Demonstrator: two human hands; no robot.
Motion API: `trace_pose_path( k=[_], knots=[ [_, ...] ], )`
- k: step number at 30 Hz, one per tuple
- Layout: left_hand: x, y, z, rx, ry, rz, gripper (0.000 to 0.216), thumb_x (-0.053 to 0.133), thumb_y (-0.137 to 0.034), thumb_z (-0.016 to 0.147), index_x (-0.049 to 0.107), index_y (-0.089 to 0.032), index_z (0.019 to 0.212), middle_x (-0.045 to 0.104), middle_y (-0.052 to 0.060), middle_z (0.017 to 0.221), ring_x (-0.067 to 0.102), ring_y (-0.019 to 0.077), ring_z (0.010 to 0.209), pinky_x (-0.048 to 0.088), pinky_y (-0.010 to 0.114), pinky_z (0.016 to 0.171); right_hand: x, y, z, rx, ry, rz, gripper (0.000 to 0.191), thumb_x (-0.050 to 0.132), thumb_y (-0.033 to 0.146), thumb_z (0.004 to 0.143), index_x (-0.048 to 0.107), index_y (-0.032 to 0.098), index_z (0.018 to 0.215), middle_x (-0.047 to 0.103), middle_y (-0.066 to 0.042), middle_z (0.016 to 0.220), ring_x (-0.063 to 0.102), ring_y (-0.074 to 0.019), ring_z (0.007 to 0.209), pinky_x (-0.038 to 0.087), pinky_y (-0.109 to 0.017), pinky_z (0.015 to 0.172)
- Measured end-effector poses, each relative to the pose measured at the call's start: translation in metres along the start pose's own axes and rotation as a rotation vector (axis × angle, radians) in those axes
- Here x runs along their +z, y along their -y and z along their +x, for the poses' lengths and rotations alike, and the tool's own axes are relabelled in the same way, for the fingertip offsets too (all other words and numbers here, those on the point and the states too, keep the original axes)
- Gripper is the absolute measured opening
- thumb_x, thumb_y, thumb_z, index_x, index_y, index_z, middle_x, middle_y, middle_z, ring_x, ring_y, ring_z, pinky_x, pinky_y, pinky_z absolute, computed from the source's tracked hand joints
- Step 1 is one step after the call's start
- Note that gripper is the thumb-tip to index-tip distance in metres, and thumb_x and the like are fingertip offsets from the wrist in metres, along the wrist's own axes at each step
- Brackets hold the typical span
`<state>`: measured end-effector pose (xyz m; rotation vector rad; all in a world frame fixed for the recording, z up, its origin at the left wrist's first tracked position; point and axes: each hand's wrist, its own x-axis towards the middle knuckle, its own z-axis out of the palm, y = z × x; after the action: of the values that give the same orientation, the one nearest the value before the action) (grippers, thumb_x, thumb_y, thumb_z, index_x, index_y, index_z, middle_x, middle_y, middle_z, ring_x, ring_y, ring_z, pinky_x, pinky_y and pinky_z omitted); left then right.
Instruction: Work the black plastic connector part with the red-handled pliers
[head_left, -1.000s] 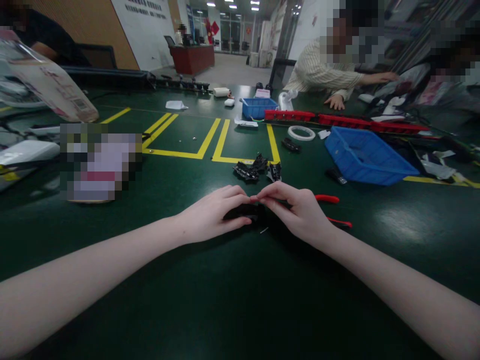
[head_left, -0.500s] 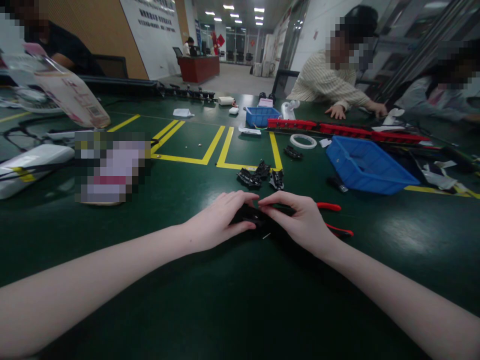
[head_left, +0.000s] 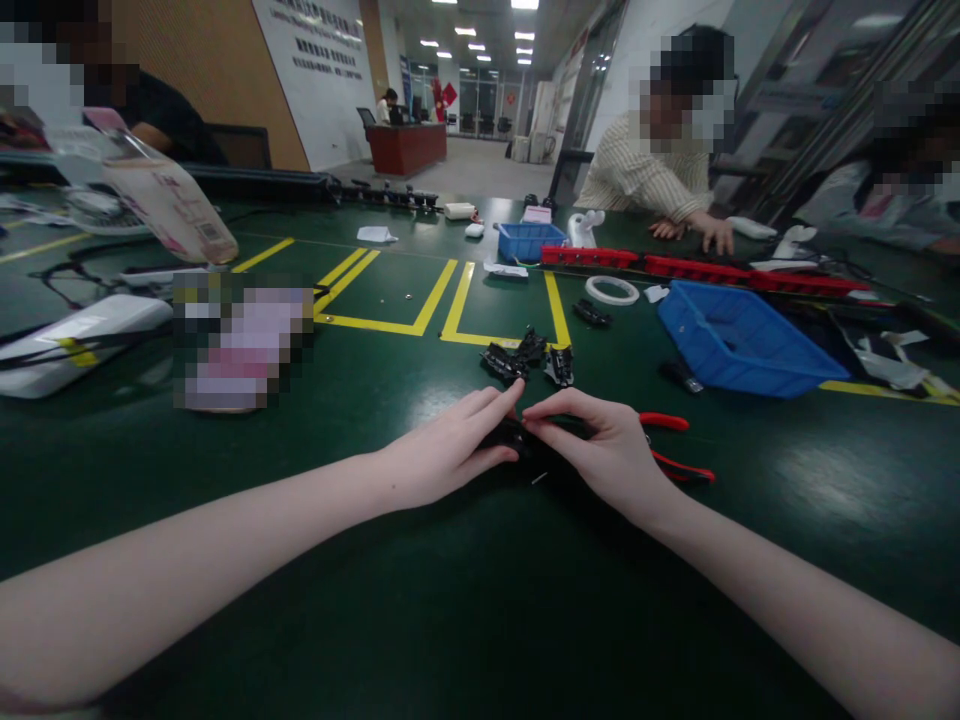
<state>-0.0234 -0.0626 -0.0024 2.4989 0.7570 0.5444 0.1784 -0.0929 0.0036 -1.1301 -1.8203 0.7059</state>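
A small dark black part point(head_left: 511, 436) lies low over the table, partly hidden by my fingers. My left hand point(head_left: 450, 445) grips it from the left, thumb in front and index finger stretched along the far side. My right hand point(head_left: 604, 445) is closed in a pinch at the part's right end; what sits between those fingertips is too small to make out. Red-handled pliers point(head_left: 666, 421) lie behind my right hand, their jaws hidden. A thin pale sliver point(head_left: 539, 478) is just below the part. Several black clip-like pieces point(head_left: 529, 350) sit beyond my fingertips.
To the right stands a blue bin point(head_left: 750, 340), with a smaller blue bin point(head_left: 531, 241) farther back. A tape roll point(head_left: 611, 290) lies near a red strip point(head_left: 705, 270). At left are a phone point(head_left: 251, 350), a white device point(head_left: 90, 340) and a bottle point(head_left: 169, 205). A co-worker's hand point(head_left: 712, 232) reaches over the far side.
My left index finger has straightened and lifted; my right hand keeps its pinch. The whole view has shifted slightly. Across the table the co-worker's hands have moved.
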Motion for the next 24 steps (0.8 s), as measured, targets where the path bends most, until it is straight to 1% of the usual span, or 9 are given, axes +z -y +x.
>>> trace_pose_path(
  k=[3,5,10,13,16,19,21,22,24],
  knots=[
    [-0.0001,-0.0008,0.0004,-0.001,0.014,0.009,0.062,0.046,-0.026,0.094,0.015,-0.020,0.147,0.048,0.012,0.121,0.052,0.0235,0.109,0.047,0.041,0.095,0.0005,-0.0001,-0.0005,0.003,-0.001,0.009,0.009,0.063,0.024,0.080,0.069,0.022,0.087,0.071,0.000,0.086,0.066,-0.0156,0.081,0.051,-0.031,0.077],
    [-0.0011,-0.0023,0.0007,-0.012,0.030,0.018,0.062,0.047,-0.027,0.094,0.016,-0.019,0.146,0.048,0.012,0.121,0.052,0.0236,0.108,0.048,0.041,0.093,0.0001,-0.0011,-0.0007,-0.001,0.029,0.003,0.009,0.062,0.024,0.081,0.069,0.022,0.087,0.071,0.000,0.086,0.065,-0.0150,0.081,0.051,-0.030,0.077],
    [-0.0024,-0.0044,0.0011,-0.030,0.055,0.029,0.060,0.045,-0.027,0.094,0.016,-0.022,0.146,0.047,0.011,0.124,0.051,0.0232,0.110,0.049,0.041,0.093,-0.0035,-0.0042,-0.0011,-0.019,0.084,-0.027,0.011,0.063,0.023,0.080,0.068,0.022,0.090,0.070,0.000,0.089,0.065,-0.0158,0.085,0.050,-0.031,0.079],
    [-0.0003,-0.0014,0.0009,-0.010,0.033,0.017,0.059,0.044,-0.027,0.095,0.015,-0.024,0.146,0.047,0.009,0.123,0.050,0.0225,0.110,0.047,0.041,0.095,-0.0051,-0.0037,-0.0009,-0.028,0.112,-0.043,0.011,0.062,0.023,0.080,0.066,0.022,0.091,0.069,0.000,0.089,0.064,-0.0154,0.084,0.050,-0.031,0.078],
    [0.0016,0.0014,0.0004,0.024,0.007,0.019,0.059,0.044,-0.027,0.095,0.014,-0.024,0.146,0.047,0.009,0.121,0.050,0.0221,0.109,0.047,0.041,0.095,-0.0052,-0.0017,-0.0009,-0.019,0.132,-0.068,0.006,0.062,0.022,0.081,0.064,0.020,0.085,0.068,0.000,0.083,0.064,-0.0143,0.078,0.050,-0.029,0.074],
    [0.0009,0.0009,0.0003,0.024,0.003,0.030,0.059,0.044,-0.026,0.095,0.016,-0.022,0.146,0.047,0.010,0.120,0.050,0.0228,0.107,0.049,0.040,0.092,-0.0044,-0.0003,-0.0012,-0.025,0.115,-0.098,0.003,0.062,0.022,0.081,0.063,0.020,0.082,0.067,0.001,0.081,0.063,-0.0138,0.076,0.050,-0.029,0.072],
    [-0.0003,-0.0003,0.0001,0.021,-0.003,0.026,0.059,0.044,-0.025,0.095,0.016,-0.022,0.146,0.047,0.010,0.120,0.050,0.0231,0.108,0.048,0.040,0.093,-0.0044,0.0005,-0.0014,-0.060,0.082,-0.130,0.002,0.062,0.021,0.081,0.063,0.020,0.081,0.067,0.000,0.080,0.063,-0.0140,0.076,0.050,-0.029,0.071],
    [-0.0007,-0.0007,0.0000,0.027,-0.006,0.019,0.059,0.044,-0.025,0.095,0.015,-0.023,0.146,0.047,0.010,0.120,0.050,0.0229,0.109,0.048,0.040,0.093,-0.0046,0.0010,-0.0014,-0.103,0.071,-0.154,0.002,0.062,0.020,0.081,0.063,0.020,0.080,0.066,-0.001,0.080,0.062,-0.0140,0.076,0.050,-0.029,0.071],
    [-0.0009,-0.0010,-0.0003,0.055,-0.018,0.006,0.059,0.044,-0.025,0.095,0.014,-0.024,0.147,0.047,0.010,0.121,0.049,0.0226,0.110,0.048,0.040,0.094,-0.0058,0.0021,-0.0011,-0.237,0.069,-0.218,0.005,0.060,0.017,0.082,0.064,0.019,0.083,0.066,-0.002,0.080,0.061,-0.0138,0.076,0.050,-0.027,0.068]
  ],
)
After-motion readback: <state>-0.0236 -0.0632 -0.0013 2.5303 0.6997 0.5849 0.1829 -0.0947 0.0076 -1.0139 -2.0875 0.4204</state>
